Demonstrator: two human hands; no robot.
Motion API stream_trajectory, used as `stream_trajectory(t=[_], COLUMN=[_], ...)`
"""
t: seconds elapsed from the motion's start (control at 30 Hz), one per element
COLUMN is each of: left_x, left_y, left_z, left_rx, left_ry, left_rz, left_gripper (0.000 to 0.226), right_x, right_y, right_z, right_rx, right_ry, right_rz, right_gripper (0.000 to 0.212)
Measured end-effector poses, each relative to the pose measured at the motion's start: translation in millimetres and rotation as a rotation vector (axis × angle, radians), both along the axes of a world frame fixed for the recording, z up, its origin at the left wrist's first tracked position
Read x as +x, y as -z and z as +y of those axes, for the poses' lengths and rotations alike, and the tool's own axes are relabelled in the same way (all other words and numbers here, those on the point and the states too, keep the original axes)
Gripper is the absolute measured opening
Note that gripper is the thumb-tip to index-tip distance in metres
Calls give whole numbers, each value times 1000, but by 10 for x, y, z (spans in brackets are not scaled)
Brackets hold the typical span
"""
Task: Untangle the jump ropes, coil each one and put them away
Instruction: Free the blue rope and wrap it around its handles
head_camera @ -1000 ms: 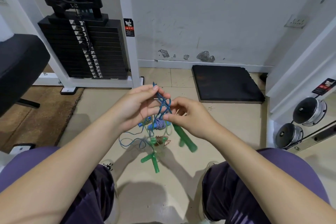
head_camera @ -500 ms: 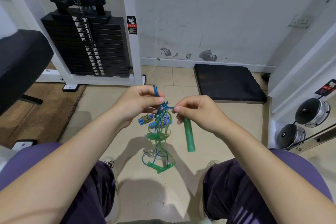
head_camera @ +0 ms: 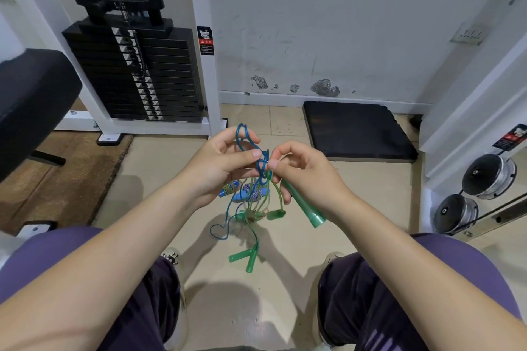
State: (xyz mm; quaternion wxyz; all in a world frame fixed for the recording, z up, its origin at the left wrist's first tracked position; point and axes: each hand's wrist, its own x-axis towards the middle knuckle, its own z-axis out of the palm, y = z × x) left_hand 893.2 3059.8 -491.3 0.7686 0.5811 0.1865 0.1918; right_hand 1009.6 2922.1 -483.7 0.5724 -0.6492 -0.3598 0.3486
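Now, tangle: jump ropes (head_camera: 251, 194) hang between my knees, above the floor (head_camera: 199, 288).
Hands: left hand (head_camera: 219, 165) and right hand (head_camera: 302, 174), close together, pinch the blue cord (head_camera: 263, 164); right also holds a green handle (head_camera: 303, 206).
Risk: pulling could tighten the knot.

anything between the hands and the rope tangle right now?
No. Both hands are already on it: the left hand and right hand pinch the blue rope at the knot, and the right also holds a green handle. No place to put the ropes away is in view.
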Motion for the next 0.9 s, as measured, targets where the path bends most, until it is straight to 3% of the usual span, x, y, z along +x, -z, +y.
stream_trajectory(t=[0.07, 0.2, 0.27, 0.43, 0.7, 0.9], left_x=[5, -1, -17, -40, -67, -42], left_y=[-7, -51, -71, -98, -91, -52], left_z=[-2, 79, 118, 89, 30, -4], left_rx=[29, 8, -11, -63, 7, -33], left_ry=[-35, -176, -197, -60, 137, 113], left_rz=[-10, -55, -74, -102, -90, -62], left_gripper=[19, 19, 21, 31, 43, 45], right_x=[-4, 49, 84, 101, 36, 56], right_y=[-32, -69, -82, -113, -150, -71], right_z=[-6, -37, -50, -67, -59, 3], right_rx=[-21, -94, -109, -62, -16, -9], right_ry=[0, -10, -7, 28, 31, 80], right_rz=[-13, 28, -19, -51, -22, 0], right_gripper=[5, 26, 21, 9, 9, 21])
